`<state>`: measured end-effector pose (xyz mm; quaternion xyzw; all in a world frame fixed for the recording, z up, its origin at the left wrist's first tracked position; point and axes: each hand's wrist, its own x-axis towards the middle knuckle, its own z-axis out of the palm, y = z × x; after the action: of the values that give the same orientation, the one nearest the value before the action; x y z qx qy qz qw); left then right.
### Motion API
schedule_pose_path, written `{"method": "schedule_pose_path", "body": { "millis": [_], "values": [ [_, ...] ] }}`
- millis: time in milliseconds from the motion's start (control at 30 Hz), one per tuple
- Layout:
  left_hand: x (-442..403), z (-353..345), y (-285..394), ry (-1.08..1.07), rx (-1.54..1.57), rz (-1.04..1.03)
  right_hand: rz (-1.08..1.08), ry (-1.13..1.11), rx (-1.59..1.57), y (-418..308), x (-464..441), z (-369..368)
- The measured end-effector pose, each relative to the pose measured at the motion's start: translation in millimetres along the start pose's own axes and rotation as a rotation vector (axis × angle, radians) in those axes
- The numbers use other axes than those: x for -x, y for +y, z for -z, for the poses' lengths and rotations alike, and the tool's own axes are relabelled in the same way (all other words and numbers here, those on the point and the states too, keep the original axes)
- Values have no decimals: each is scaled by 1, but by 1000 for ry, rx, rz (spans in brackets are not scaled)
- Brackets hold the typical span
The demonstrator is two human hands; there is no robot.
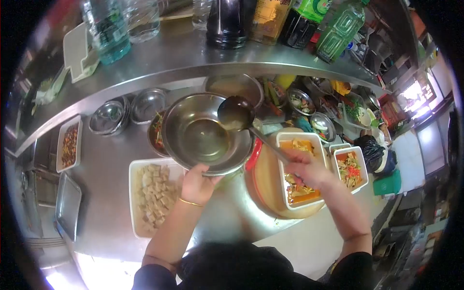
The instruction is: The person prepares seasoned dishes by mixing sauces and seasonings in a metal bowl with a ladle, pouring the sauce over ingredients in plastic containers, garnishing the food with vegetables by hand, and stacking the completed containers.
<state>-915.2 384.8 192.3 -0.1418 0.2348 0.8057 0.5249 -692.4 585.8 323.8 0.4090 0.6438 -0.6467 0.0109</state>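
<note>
One wide, round stainless-steel bowl (175, 130), yellowish and glossy at the bottom, held at its near rim by the fingers of the left hand (199, 186); the thumb is laid over the rim, the remaining fingers are mostly hidden beneath, and whether the base is supported cannot be told. One long-handled dark metal ladle (236, 113), its handle enclosed by the curled fingers of the right hand (307, 170); its scoop is placed beyond and to the left of those fingers, over the far right part of the bowl, contact with the bowl being unclear. One gold-coloured bangle (191, 202), worn just behind the left fingers. One white rectangular tub (132, 203) of beige cubes (157, 193), set just left of the left fingers on the stainless-steel tabletop (104, 183). One white rectangular tub of orange liquid and pale pieces (282, 174), set beneath the right fingers on a round wooden board (263, 181). One smaller white tub of red and pale strips (356, 189), placed right of the right fingers. One white oblong tub of dark brown mixed pieces (79, 130) and one shallow metal tray (68, 205), both placed well left of the left fingers. One stack of round steel bowls (110, 118), placed beyond and left of the left fingers. One stainless-steel shelf (179, 58), carried beyond both sets of fingers and lined with bottles (229, 24).
</note>
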Motion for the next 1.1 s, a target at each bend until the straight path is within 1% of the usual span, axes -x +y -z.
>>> {"method": "schedule_pose_path", "body": {
  "millis": [67, 100, 200, 233, 333, 433, 533, 600, 667, 767, 833, 867, 900, 933, 967, 1000, 1033, 1067, 1100],
  "values": [
    [14, 3, -5, -32, 21, 63, 104, -40, 121, 26, 10, -11],
    [22, 2, -7, -33, 12, 64, 226, -70, 255, 23, 22, -21],
    [52, 2, -12, -29, -29, 54, 552, 174, 616, 47, 40, -41],
    [61, 3, -13, -26, -50, 41, 624, 247, 690, 42, 52, -50],
    [86, 9, -12, -58, -29, 60, 735, 444, 1106, 47, 67, -55],
    [103, 20, -6, -95, -20, 82, 868, 541, 1016, 54, 68, -66],
    [122, 36, 1, -99, -20, 62, 738, 150, 460, 62, 75, -96],
    [128, 36, 9, -91, -23, 58, 486, -159, -22, 74, 73, -115],
    [142, 37, 16, -36, -8, 66, 228, -290, -222, 65, 76, -129],
    [157, 45, 32, -94, 1, 73, 231, -236, 205, 28, 73, -137],
    [176, 40, 43, -33, -21, 59, 690, 174, 557, -11, 59, -135],
    [182, 41, 47, 0, -27, 48, 868, 281, 398, -38, 39, -128],
    [184, 47, 50, -37, -46, 21, 1038, 385, 227, -71, 18, -121],
    [187, 49, 54, -58, -18, 30, 1109, 463, 39, -113, 9, -121],
    [193, 50, 58, -76, 11, 41, 1157, 538, -52, -155, 2, -119],
    [200, 50, 61, -94, 38, 56, 1243, 607, -228, -188, -11, -121],
    [207, 47, 64, -81, 42, 28, 1313, 758, -257, -216, -42, -108],
    [215, 46, 67, -96, 31, 10, 1332, 1052, -179, -241, -35, -113],
    [224, 48, 69, -109, 23, -7, 1350, 1209, -120, -256, -42, -103]
  ]
}}
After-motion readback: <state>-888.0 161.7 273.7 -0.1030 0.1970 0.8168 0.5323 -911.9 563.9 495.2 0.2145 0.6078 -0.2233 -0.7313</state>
